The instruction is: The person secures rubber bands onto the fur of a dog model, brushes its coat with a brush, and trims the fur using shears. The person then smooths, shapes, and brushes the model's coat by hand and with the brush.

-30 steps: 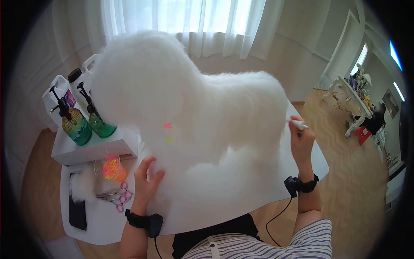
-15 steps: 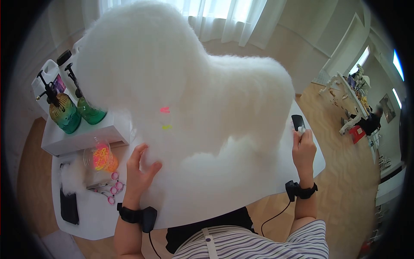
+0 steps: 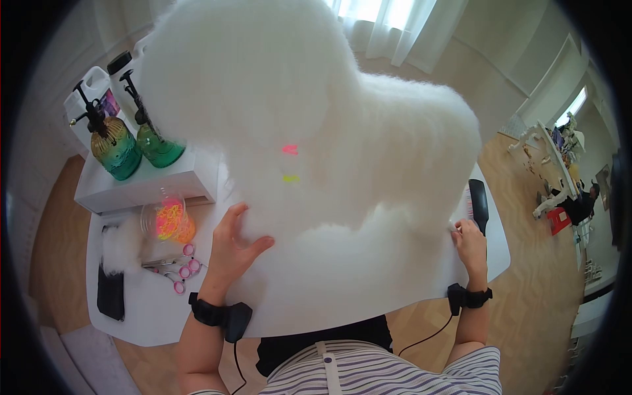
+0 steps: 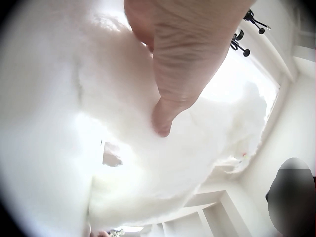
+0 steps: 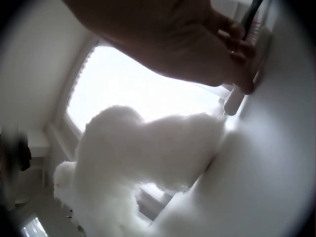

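Observation:
A large fluffy white dog-shaped grooming model (image 3: pixel 408 151) stands on the white table (image 3: pixel 316 299), with a pink clip (image 3: pixel 289 150) and a yellow clip (image 3: pixel 290 178) in its chest fur. My left hand (image 3: pixel 234 247) is at its front leg, fingers loosely curved and thumb stretched out; in the left wrist view the thumb (image 4: pixel 165 118) lies against white fur. By the hind leg, my right hand (image 3: pixel 471 247) is low at the tabletop. Its fingers and thumb pinch a slim white tool (image 5: pixel 233 102), seen in the right wrist view. Beside it lies a black-handled pin brush (image 3: pixel 478 205).
At the left, a white shelf (image 3: pixel 151 191) carries green spray bottles (image 3: pixel 117 151) and white jugs. Near it are a clear cup of coloured bands (image 3: pixel 172 220), pink-ringed scissors (image 3: pixel 187 266), a fluff of white hair and a black case (image 3: pixel 110 293). Another person sits far right.
My right hand has come down from the model's rump to the tabletop with the white tool. The brush has come into view. My left hand stays by the front leg while the head view shifts.

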`<act>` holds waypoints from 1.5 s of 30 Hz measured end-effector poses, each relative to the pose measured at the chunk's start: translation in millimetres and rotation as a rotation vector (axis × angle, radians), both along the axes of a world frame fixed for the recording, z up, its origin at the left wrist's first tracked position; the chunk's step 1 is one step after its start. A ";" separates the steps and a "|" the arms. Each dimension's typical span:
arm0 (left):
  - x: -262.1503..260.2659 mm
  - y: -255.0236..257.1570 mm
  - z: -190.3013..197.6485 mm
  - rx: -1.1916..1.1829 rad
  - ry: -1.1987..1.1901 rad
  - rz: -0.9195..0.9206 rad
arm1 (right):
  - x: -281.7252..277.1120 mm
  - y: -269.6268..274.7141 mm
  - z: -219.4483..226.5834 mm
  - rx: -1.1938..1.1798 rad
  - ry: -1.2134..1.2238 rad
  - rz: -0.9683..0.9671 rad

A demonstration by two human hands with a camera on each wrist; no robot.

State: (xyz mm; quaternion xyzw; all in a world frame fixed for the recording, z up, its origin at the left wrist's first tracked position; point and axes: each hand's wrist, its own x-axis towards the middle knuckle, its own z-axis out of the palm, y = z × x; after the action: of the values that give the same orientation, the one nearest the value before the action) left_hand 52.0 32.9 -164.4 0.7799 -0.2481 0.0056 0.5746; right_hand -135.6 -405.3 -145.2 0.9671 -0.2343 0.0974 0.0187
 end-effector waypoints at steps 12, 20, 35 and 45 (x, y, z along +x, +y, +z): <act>-0.9 9.0 23.7 0.282 -0.097 0.007 | 34.1 26.6 48.5 0.522 -0.355 0.254; 2.2 9.1 25.6 0.301 -0.081 -0.004 | 62.8 39.9 34.3 0.694 -0.276 0.353; 1.5 2.2 16.2 0.216 -0.135 0.020 | 102.2 14.7 20.1 0.617 -0.390 0.304; -3.3 -0.7 17.8 0.261 -0.227 -0.006 | 132.4 -9.2 3.7 0.563 -0.393 0.334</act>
State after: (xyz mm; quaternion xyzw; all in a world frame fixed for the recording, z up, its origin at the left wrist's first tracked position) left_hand 48.7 32.1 -146.5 0.8415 -0.3125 0.0597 0.4366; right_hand -3.2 -414.6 -141.5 0.9222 -0.0901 0.2144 -0.3091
